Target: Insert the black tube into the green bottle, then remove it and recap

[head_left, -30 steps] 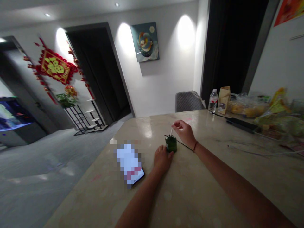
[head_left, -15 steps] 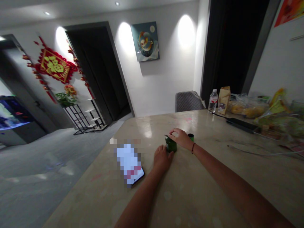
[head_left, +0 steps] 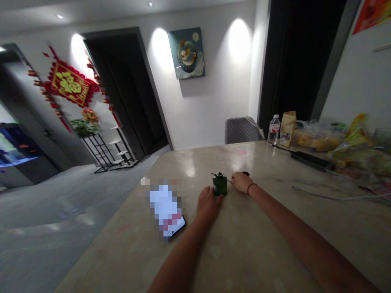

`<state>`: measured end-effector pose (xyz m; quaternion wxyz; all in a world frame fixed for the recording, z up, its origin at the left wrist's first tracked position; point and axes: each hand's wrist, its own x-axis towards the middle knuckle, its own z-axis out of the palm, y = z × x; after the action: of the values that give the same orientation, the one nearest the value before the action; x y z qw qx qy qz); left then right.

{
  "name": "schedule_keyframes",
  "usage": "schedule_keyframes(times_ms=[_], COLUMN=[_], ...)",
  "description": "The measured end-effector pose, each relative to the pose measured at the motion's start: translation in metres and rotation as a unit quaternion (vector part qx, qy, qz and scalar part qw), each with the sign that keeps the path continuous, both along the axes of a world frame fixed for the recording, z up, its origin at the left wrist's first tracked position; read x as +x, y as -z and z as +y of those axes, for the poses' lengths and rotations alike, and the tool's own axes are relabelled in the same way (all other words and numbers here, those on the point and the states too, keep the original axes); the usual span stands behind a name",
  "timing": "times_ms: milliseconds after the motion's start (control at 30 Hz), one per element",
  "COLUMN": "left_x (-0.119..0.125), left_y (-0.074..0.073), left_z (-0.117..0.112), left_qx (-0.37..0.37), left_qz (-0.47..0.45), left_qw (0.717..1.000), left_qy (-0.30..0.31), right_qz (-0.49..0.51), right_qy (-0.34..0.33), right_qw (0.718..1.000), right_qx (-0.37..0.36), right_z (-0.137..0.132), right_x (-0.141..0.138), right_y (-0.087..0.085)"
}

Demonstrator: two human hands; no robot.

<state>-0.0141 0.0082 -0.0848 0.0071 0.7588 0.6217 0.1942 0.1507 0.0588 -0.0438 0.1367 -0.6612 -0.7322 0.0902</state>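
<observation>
A small green bottle [head_left: 220, 186], squat, glossy and pale at its uncapped mouth, stands upright on the table [head_left: 244, 252], in from the far edge. The left hand [head_left: 209, 203] clasps its near-left side between fingers and thumb; just right of it, the right hand's [head_left: 242, 182] fingertips press together at a thin dark stick [head_left: 229, 181], though whether they grip it I cannot tell.

Phone [head_left: 168, 211]: display pixelated, illegible. Jar [head_left: 221, 187]: lower left side covered by left grip [head_left: 209, 202]. Rod [head_left: 213, 174]: middle hidden behind jar; contact with right grip [head_left: 241, 182] too small to tell. Cap [head_left: 246, 173]: mostly hidden by right grip. Tank [head_left: 18, 142]: cut by left edge.
</observation>
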Motion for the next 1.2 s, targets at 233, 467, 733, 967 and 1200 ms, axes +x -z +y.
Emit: schedule_keyframes(times_ms=[233, 467, 733, 967, 1200], left_x=[0.000, -0.001, 0.000, 0.000, 0.001], left_y=[0.002, 0.002, -0.001, -0.002, -0.005], left_z=[0.000, 0.001, 0.000, -0.001, -0.002], left_qx=[0.010, 0.004, -0.006, -0.001, -0.013], left_qz=[0.004, 0.004, 0.001, 0.007, 0.003], left_qw=[1.000, 1.000, 1.000, 1.000, 1.000], left_qy=[-0.002, 0.005, 0.004, 0.004, -0.001], right_qz=[-0.059, -0.052, 0.075, 0.155, 0.449], right_qy=[0.001, 0.013, -0.022, -0.041, -0.076], right_qw=[0.998, 0.998, 0.996, 0.986, 0.887], right_qx=[-0.024, -0.042, -0.048, -0.050, 0.070], right_z=[-0.007, -0.008, 0.009, 0.006, 0.009], right_x=[-0.007, -0.003, 0.011, 0.022, 0.018], right_y=[0.003, 0.004, 0.003, -0.013, -0.031])
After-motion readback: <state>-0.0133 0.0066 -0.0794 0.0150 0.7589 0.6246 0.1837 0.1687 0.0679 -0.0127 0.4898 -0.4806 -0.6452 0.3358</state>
